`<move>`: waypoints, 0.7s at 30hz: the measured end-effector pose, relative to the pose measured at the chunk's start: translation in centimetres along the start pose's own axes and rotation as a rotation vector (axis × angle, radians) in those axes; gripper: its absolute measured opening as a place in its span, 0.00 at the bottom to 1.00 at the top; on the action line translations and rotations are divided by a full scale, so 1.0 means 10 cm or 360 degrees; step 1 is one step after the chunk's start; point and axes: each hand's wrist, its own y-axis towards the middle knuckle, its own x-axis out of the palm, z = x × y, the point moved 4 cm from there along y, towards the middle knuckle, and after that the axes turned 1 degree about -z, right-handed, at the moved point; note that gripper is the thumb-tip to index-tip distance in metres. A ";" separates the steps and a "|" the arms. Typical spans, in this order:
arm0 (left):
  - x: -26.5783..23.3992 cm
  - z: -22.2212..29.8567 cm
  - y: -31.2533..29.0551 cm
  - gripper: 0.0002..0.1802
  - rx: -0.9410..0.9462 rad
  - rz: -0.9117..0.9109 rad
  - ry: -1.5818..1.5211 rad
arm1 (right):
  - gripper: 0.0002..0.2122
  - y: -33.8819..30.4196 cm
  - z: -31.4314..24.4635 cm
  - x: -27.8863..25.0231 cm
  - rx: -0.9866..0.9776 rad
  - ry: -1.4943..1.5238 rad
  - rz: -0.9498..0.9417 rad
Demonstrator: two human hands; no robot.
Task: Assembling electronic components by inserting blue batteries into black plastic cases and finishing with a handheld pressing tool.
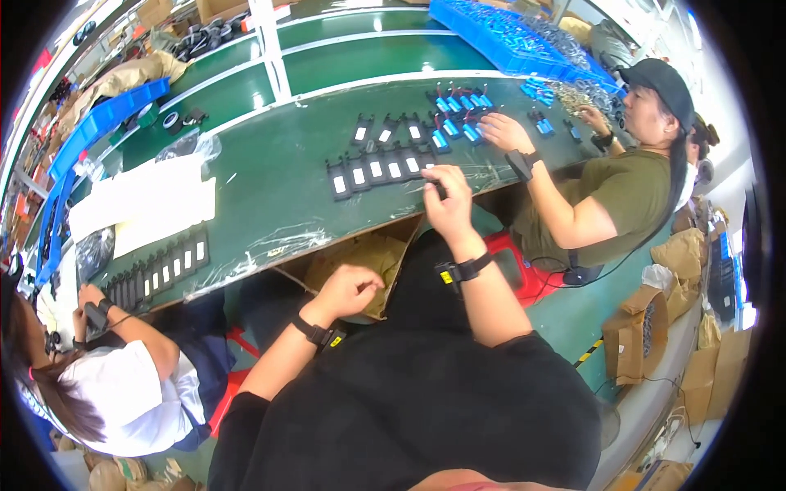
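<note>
My right hand (448, 204) is raised at the table's near edge, its fingers curled round a small dark piece that is mostly hidden. Just beyond it lies a row of black plastic cases (376, 169) with white labels, side by side; my fingertips are near the row's right end. Lower and to the left, my left hand (350, 290) hovers in front of the table with its fingers curled in, and nothing shows in it. Below the table edge, between my hands, stands an open cardboard box (393, 282) with brown paper inside.
On my right a co-worker's hand (506, 132) reaches to cases with blue cylindrical cells (442, 139). To the left a person in white works beside another row of black cases (164, 266). Pale sheets (155, 204) lie on the green table (270, 176). Blue trays (524, 49) stand behind.
</note>
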 end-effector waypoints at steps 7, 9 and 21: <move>-1.08 0.40 0.80 0.32 0.0029 0.0762 0.0954 | 0.15 -0.23 0.04 -0.19 -0.0066 -0.0096 -0.0158; -1.11 0.07 0.91 0.53 -0.0395 0.0547 0.1298 | 0.17 -0.26 0.06 -0.15 -0.0087 -0.0148 -0.0153; -0.97 0.02 1.07 0.57 -0.0505 0.0530 0.1292 | 0.27 -0.47 0.39 0.01 -0.0106 -0.0688 0.0119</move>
